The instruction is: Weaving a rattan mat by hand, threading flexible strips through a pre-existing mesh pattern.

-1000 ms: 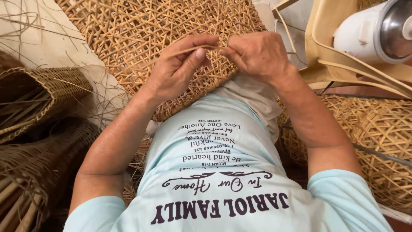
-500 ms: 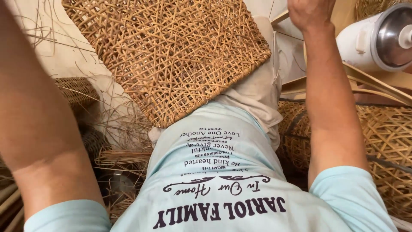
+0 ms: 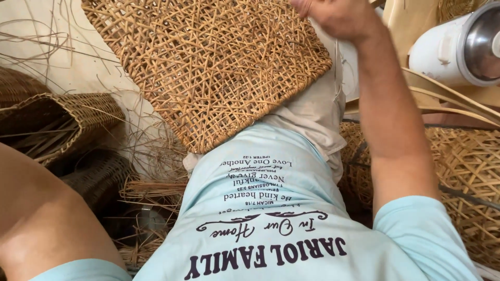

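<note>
Fingers of the right hand (image 3: 333, 15) were curled into a loose fist at the top edge of the view, just above the far corner of the flat, open-weave panel of tan rattan strips (image 3: 208, 67); whether they pinched a strand could not be told, since the fingertips were cut off by the frame. A second before, both hands had been pressed together on the near edge of that panel, working the weave with the fingers bent over it. Half a second before, the right arm had already lifted toward the top of the picture, and it had held about there since. The left hand was out of view; only the bare left forearm (image 3: 47, 224) showed, low at the left edge, where before it had stood taller along that side.

The panel lay tilted across the person's lap, its lower corner resting on the beige trousers (image 3: 317, 114) above the pale blue printed shirt (image 3: 271, 224), in much the same spot as before. To the left sat a dark brown woven basket (image 3: 57, 125) with loose strands around it. To the right stood a white cylindrical appliance with a metal end (image 3: 458, 47), and below it lay another light rattan weave (image 3: 469, 182).
</note>
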